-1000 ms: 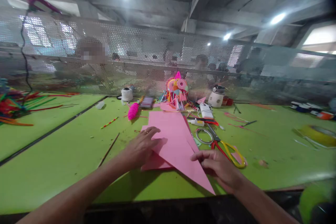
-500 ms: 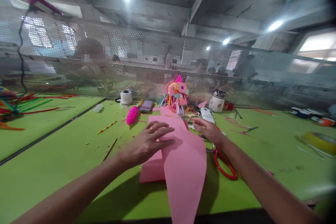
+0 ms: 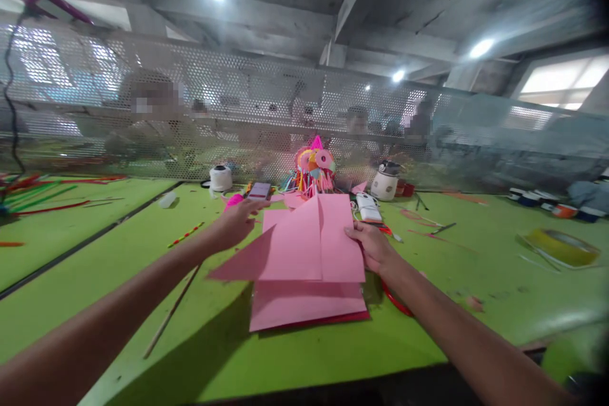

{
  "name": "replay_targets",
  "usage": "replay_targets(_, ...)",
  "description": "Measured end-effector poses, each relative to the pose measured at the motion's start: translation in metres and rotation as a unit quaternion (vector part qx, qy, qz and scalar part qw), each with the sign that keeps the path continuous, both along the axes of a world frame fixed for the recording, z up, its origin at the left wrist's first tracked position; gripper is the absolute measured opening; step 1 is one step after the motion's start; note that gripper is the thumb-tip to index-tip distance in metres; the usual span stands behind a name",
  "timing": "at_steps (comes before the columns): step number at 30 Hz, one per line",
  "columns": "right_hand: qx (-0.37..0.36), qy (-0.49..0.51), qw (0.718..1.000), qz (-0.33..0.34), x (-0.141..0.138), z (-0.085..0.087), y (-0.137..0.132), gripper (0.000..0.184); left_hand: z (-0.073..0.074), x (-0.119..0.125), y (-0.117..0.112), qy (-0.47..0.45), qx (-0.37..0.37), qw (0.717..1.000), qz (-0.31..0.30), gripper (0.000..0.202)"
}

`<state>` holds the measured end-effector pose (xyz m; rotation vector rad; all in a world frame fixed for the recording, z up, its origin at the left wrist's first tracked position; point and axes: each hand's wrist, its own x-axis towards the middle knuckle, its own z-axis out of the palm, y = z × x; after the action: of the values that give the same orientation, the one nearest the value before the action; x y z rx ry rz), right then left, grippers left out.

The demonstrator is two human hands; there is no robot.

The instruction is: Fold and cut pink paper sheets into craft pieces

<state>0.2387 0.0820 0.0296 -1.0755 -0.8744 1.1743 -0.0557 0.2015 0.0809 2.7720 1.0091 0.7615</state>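
Note:
A folded sheet of pink paper [image 3: 309, 244] is lifted a little off the green table [image 3: 118, 292], its pointed flap sticking out to the left. My right hand [image 3: 373, 246] pinches its right edge. My left hand [image 3: 238, 222] is at the sheet's upper left corner, fingers curled toward it; the grip itself is hidden. More pink sheets [image 3: 307, 304] lie flat underneath on the table. Red-handled scissors [image 3: 394, 301] poke out from under my right wrist.
At the back stand a colourful tasselled paper ornament [image 3: 314, 168], a white spool [image 3: 220, 177], a white jar [image 3: 384, 183] and a pink yarn ball [image 3: 233, 202]. Thin sticks [image 3: 169, 317] lie to the left. A perforated metal screen [image 3: 285, 108] closes the far side, people behind it.
The pink sheet, flat under my hands before, has been folded and lifted off the stack. Both hands moved away from me to its upper edges.

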Motion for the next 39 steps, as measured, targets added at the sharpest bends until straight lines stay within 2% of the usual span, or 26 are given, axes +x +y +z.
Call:
replay_targets(2,-0.012,0.025,0.999,-0.023,-0.009,-0.008,-0.006,0.022,0.0,0.001,0.007,0.004,-0.071,0.996,0.061,0.038)
replay_targets(3,-0.02,0.038,0.999,-0.031,-0.013,-0.012,-0.011,0.021,0.0,0.003,0.002,0.01,-0.094,0.994,0.054,0.038)
replay_targets(5,-0.035,0.063,0.997,-0.041,-0.021,-0.017,-0.023,0.021,-0.003,0.012,-0.023,0.031,-0.135,0.99,-0.003,0.047)
replay_targets(8,-0.046,0.097,0.993,-0.045,-0.03,-0.02,-0.044,0.021,-0.011,0.026,-0.077,0.092,-0.164,0.979,-0.073,0.061)
replay_targets(10,-0.047,0.129,0.989,-0.057,-0.035,-0.019,-0.056,0.021,-0.02,0.029,-0.105,0.118,-0.145,0.974,-0.131,0.07)
replay_targets(12,-0.049,0.153,0.984,-0.072,-0.041,-0.016,-0.067,0.022,-0.033,0.029,-0.12,0.13,-0.106,0.97,-0.174,0.085)
replay_targets(14,-0.053,0.164,0.982,-0.082,-0.05,-0.014,-0.076,0.025,-0.047,0.028,-0.122,0.109,-0.06,0.976,-0.179,0.089)
replay_targets(16,-0.046,0.165,0.983,-0.066,-0.058,-0.012,-0.086,0.028,-0.059,0.029,-0.116,0.072,-0.014,0.982,-0.175,0.076)
replay_targets(18,-0.033,0.144,0.989,-0.019,-0.061,-0.01,-0.097,0.023,-0.065,0.03,-0.11,0.044,0.025,0.981,-0.189,0.061)
replay_targets(20,-0.041,0.078,0.995,0.045,-0.054,-0.006,-0.109,0.019,-0.063,0.03,-0.107,0.041,0.049,0.976,-0.21,0.048)
replay_targets(21,-0.054,0.026,0.996,0.066,-0.045,-0.004,-0.115,0.025,-0.059,0.029,-0.107,0.048,0.055,0.973,-0.218,0.042)
replay_targets(22,-0.07,-0.037,0.994,0.076,-0.033,-0.001,-0.119,0.034,-0.055,0.026,-0.108,0.059,0.06,0.971,-0.222,0.037)
replay_targets(23,-0.075,-0.108,0.99,0.051,-0.02,0.003,-0.122,0.041,-0.051,0.024,-0.108,0.07,0.066,0.971,-0.221,0.035)
replay_targets(25,-0.033,-0.272,0.96,-0.055,0.007,0.01,-0.122,0.04,-0.043,0.019,-0.108,0.087,0.078,0.969,-0.216,0.035)
replay_targets(26,0.009,-0.359,0.93,-0.081,0.018,0.014,-0.12,0.032,-0.04,0.017,-0.106,0.09,0.086,0.969,-0.213,0.036)
replay_targets(27,0.056,-0.434,0.896,-0.071,0.026,0.018,-0.116,0.024,-0.037,0.017,-0.103,0.091,0.094,0.969,-0.207,0.037)
replay_targets(28,0.095,-0.496,0.863,-0.03,0.03,0.022,-0.111,0.022,-0.034,0.017,-0.098,0.087,0.106,0.969,-0.204,0.039)
replay_targets(30,0.144,-0.569,0.806,0.084,0.031,0.032,-0.101,0.041,-0.03,0.02,-0.084,0.067,0.136,0.967,-0.205,0.042)
replay_targets(31,0.152,-0.584,0.786,0.135,0.028,0.037,-0.096,0.051,-0.029,0.022,-0.077,0.052,0.151,0.965,-0.209,0.041)
replay_targets(33,0.15,-0.589,0.769,0.198,0.021,0.045,-0.09,0.065,-0.03,0.025,-0.065,0.026,0.174,0.961,-0.214,0.037)
replay_targets(35,0.14,-0.582,0.767,0.229,0.017,0.048,-0.086,0.074,-0.037,0.025,-0.058,0.006,0.187,0.959,-0.214,0.036)
replay_targets(37,0.13,-0.583,0.767,0.234,0.017,0.045,-0.081,0.078,-0.048,0.021,-0.054,0.005,0.185,0.955,-0.231,0.038)
replay_targets(39,0.122,-0.598,0.76,0.221,0.019,0.036,-0.075,0.075,-0.059,0.015,-0.05,0.015,0.164,0.952,-0.259,0.042)
